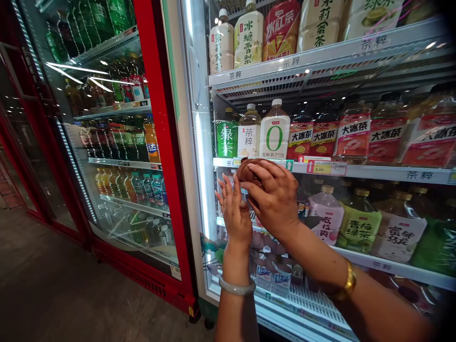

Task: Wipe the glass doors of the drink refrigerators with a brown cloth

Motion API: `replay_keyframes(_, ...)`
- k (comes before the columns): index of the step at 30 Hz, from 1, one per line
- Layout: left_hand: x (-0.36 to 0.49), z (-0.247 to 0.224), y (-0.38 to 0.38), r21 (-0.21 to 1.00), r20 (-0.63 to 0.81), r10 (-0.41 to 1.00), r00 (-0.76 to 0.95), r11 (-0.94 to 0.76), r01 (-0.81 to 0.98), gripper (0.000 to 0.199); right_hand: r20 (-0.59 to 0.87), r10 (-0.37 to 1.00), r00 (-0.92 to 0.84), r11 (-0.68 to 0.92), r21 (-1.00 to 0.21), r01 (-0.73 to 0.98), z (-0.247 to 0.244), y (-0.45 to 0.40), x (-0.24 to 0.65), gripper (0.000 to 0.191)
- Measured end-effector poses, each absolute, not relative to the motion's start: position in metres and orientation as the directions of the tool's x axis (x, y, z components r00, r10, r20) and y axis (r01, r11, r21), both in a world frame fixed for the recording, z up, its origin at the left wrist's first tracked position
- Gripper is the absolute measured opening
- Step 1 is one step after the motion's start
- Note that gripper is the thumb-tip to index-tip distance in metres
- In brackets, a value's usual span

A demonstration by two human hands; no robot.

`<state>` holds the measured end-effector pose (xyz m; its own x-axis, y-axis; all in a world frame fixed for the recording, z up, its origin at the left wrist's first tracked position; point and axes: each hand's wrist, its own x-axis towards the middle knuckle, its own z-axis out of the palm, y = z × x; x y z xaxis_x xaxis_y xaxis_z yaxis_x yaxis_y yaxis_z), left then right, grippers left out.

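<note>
My right hand, with a gold bracelet at the wrist, is wrapped round a crumpled brown cloth and presses it toward the glass door of a white drinks cooler. Just left of it, my left hand is raised with its fingers stretched out and apart, near the glass and holding nothing. A pale bangle circles the left wrist. Behind the glass, a white-labelled bottle stands above the hands. Contact between the cloth and the glass cannot be made out exactly.
A red-framed cooler with shelves of bottles stands on the left. Shelves of labelled tea bottles fill the white cooler. Dark floor shows at the lower left.
</note>
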<state>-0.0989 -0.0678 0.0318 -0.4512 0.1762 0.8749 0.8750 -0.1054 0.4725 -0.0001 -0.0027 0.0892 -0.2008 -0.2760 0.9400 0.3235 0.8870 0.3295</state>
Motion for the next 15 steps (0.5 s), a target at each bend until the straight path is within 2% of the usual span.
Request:
replay_keyframes(2,-0.097,0.03,-0.064,0.481,0.875,0.128,-0.467,-0.114,0.869,0.088,0.925,-0.306,-0.226,0.88,0.366,0.303,0.085,-0.004,-0.001,0.019)
replay_keyframes(4,-0.097,0.029,-0.062,0.497,0.868,0.1,-0.487,-0.124,0.859,0.089,0.869,-0.369,-0.329,0.857,0.455,0.241,0.074,0.001,0.013,0.025)
replay_keyframes(8,-0.093,0.031,-0.062,0.484,0.871,0.149,-0.468,-0.11,0.868,0.085,0.783,-0.409,-0.468,0.817,0.543,0.194,0.069,0.028,0.072,0.035)
replay_keyframes(10,-0.083,0.036,-0.059,0.452,0.886,0.176,-0.43,-0.11,0.885,0.08,0.828,-0.374,-0.419,0.819,0.506,0.269,0.081,0.039,0.095,0.032)
replay_keyframes(13,-0.064,0.04,-0.051,0.413,0.896,0.224,-0.384,-0.096,0.906,0.075,0.92,-0.266,-0.287,0.847,0.365,0.386,0.097,0.04,0.097,0.028)
replay_keyframes(15,-0.053,0.04,-0.044,0.398,0.897,0.245,-0.368,-0.087,0.913,0.073,0.92,-0.274,-0.281,0.855,0.367,0.368,0.095,0.034,0.087,0.024)
